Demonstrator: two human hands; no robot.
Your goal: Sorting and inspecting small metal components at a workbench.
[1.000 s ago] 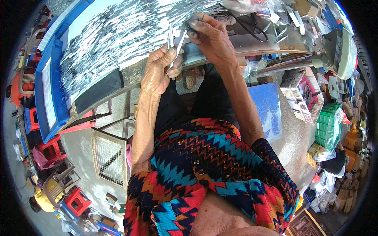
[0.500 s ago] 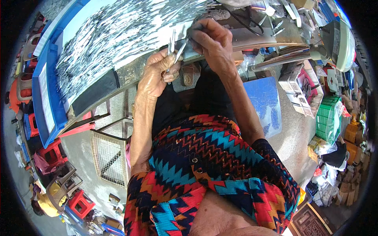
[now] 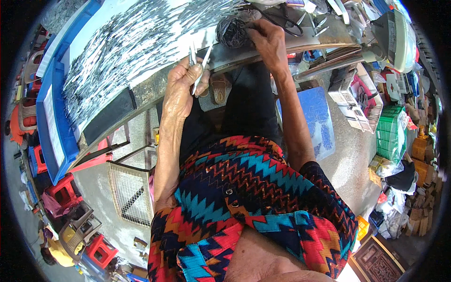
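Left hand (image 3: 188, 81) closed on slim silvery pieces (image 3: 206, 55), long axes pointing outward, slightly splayed. Dark stringy ball (image 3: 230, 34) lies beyond, rightward, nearer the right hand (image 3: 270, 43), which curls at its edge, hold unclear from where I stand

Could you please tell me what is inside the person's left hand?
The left hand holds slim silvery pieces, their ends sticking out past its grip. Their middles and the palm are covered, so the exact number cannot be seen.
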